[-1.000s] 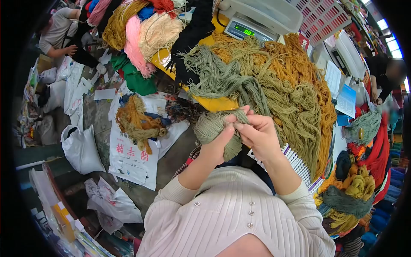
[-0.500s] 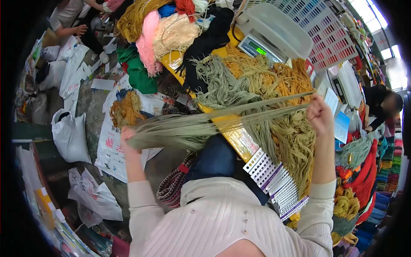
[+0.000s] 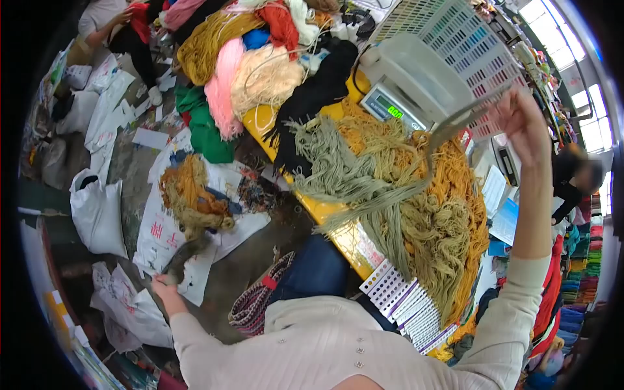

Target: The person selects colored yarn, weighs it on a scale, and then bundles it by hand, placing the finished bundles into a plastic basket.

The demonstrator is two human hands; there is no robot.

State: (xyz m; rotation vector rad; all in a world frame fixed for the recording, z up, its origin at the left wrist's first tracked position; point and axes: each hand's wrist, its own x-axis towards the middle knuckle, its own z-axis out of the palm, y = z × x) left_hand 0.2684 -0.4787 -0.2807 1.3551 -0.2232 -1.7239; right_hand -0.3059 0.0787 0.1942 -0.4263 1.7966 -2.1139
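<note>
My right hand (image 3: pixel 525 123) is raised at the right, its fingers closed on a grey-green hank of yarn (image 3: pixel 443 133). The hank curves down and left, blurred, to the yarn heap. My left hand (image 3: pixel 167 286) is low at the left, closed on a dark olive bunch of yarn (image 3: pixel 185 255). That bunch hangs beside a brown and orange yarn pile (image 3: pixel 192 192) on a white printed sack (image 3: pixel 159 231). Between my hands, a heap of sage-green yarn (image 3: pixel 335 162) and mustard yarn (image 3: pixel 445 227) covers much of the yellow table (image 3: pixel 348 237).
A digital scale (image 3: pixel 393 110) with a clear tray (image 3: pixel 426 65) stands behind the heap, beside a white plastic basket (image 3: pixel 481 52). White punched cards (image 3: pixel 406 305) lie on the table's near edge. A stuffed white bag (image 3: pixel 99 211) stands on the floor. Other people are at far left and right.
The yarn stretched between my hands has parted. My left hand has moved down and left with a bunch; my right hand has risen, its hank swinging over the heap.
</note>
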